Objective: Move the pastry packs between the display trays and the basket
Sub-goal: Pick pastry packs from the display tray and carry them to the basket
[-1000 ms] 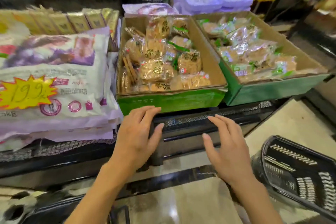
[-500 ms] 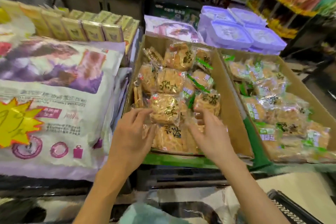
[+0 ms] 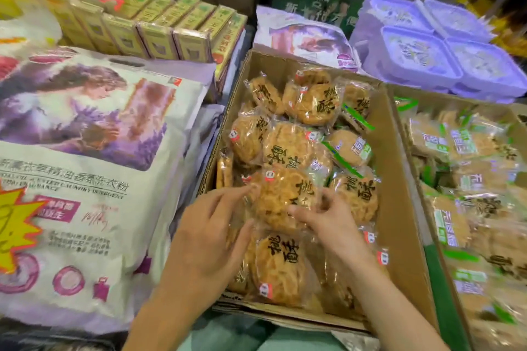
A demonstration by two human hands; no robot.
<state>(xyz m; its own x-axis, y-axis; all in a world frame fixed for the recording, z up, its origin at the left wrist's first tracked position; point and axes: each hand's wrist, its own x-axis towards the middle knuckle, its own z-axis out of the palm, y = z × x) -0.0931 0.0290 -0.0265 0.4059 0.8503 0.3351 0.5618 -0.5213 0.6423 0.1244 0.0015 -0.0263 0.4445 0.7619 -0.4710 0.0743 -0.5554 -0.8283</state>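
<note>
Pack (image 3: pixel 281 196) lay flat, face up, in the near half of the left tray (image 3: pixel 399 208); round, so no clear long axis, its black print running near to far. Clear wrap, golden crinkled pastry, small red label at far left. Left hand (image 3: pixel 205 239) touched its left edge, fingers extended, thumb below. Right hand (image 3: pixel 328 222) pinched the right edge with curled fingers. Right tray (image 3: pixel 445 259) held green-labelled packs.

Both forearms reached forward, converging. Left hand (image 3: pixel 209 232) lay palm-down, fingers extended, thumb spread. Right hand (image 3: pixel 328 222) sat just beside it, fingers curled, thumb pointing inward.
</note>
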